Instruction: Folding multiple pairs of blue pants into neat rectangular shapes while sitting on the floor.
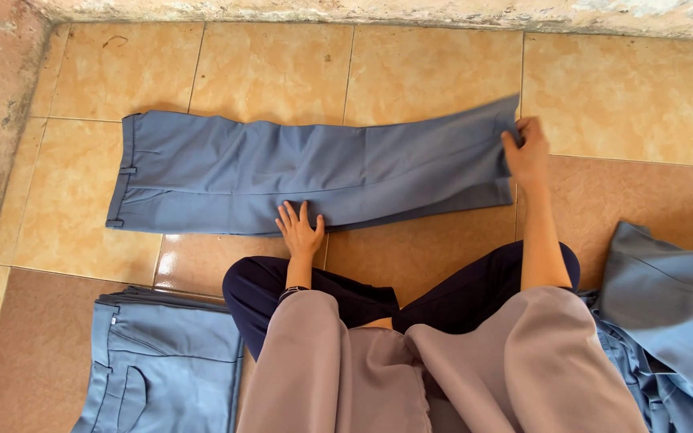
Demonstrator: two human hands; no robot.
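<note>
Blue cotton trousers (282, 172) lie flat on the tiled floor (619, 88); left hand (300, 231) presses open-palmed, right hand (528, 151) pinches the hem.

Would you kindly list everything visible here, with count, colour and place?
Trousers: one pair, blue-grey, laid flat across the floor, waistband to the left.
Folded trousers: one stack, blue-grey, bottom left.
Loose clothes: one heap, blue-grey, at right.
Floor tiles: many, tan and brown.
Wall base: one, pale and worn, along the top.
Left hand: flat on the trousers' near edge.
Right hand: grip on the hem end.
Sleeves: two, mauve, over dark navy legs.
</note>
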